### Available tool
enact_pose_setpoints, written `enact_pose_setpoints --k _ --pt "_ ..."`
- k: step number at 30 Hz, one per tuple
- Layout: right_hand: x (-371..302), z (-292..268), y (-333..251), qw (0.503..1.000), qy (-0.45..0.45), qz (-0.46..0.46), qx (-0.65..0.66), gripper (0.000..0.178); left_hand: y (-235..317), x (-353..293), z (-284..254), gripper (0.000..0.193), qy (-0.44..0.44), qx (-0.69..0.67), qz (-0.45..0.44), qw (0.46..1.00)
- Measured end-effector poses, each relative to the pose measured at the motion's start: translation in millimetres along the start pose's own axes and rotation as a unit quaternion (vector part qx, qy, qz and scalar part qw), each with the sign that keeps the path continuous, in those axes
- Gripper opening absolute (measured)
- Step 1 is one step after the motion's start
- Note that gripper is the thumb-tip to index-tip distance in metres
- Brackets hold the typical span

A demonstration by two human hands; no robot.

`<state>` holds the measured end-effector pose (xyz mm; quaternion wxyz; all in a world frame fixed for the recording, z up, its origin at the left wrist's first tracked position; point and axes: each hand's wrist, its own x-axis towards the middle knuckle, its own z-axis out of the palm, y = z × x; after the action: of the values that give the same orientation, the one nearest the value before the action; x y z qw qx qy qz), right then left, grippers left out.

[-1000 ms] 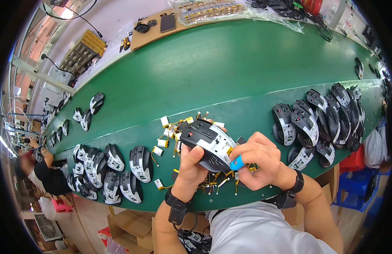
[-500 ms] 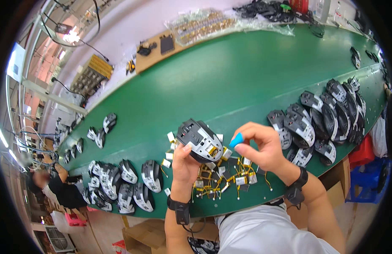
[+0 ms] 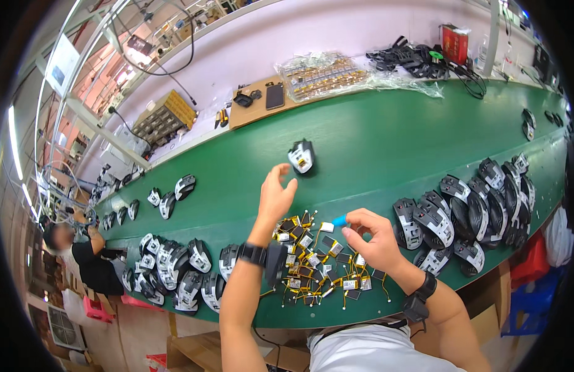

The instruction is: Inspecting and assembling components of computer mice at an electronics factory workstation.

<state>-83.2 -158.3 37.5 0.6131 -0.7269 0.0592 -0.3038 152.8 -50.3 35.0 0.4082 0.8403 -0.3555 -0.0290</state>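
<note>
A black and grey computer mouse (image 3: 301, 156) lies on the green work surface (image 3: 237, 167), its underside up and a small yellow piece showing in it. Just short of it is my left hand (image 3: 277, 195), empty, its fingers apart. My right hand (image 3: 373, 239) hovers over the right side of a heap of small battery packs (image 3: 311, 260) with yellow leads and white plugs. A blue cover (image 3: 340, 221) sits on its index fingertip. Thumb and index are apart, the other fingers curl in, and nothing shows between them.
Many similar mice are piled on the right (image 3: 432, 217) and left (image 3: 175, 266). Behind, a brown board (image 3: 253, 115) bears a dark flat device, beside bagged parts (image 3: 324, 74). Another person (image 3: 92, 266) sits at the far left. Cardboard boxes (image 3: 206, 350) stand below the table edge.
The mouse has left my left hand and now lies farther back on the green surface. My left hand has reached forward and opened. My right hand stays near the battery heap.
</note>
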Motion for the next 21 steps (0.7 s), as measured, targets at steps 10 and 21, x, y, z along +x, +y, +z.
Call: enact_pose_setpoints --k 10,21 --pt "-5 17 -10 0.979 -0.114 -0.079 -0.148 0.069 82 -109 1 0.015 0.013 -0.112 0.132 0.985" --pt "-18 24 -10 0.966 -0.183 0.013 -0.182 0.087 56 -114 14 0.012 0.086 -0.071 0.203 0.973"
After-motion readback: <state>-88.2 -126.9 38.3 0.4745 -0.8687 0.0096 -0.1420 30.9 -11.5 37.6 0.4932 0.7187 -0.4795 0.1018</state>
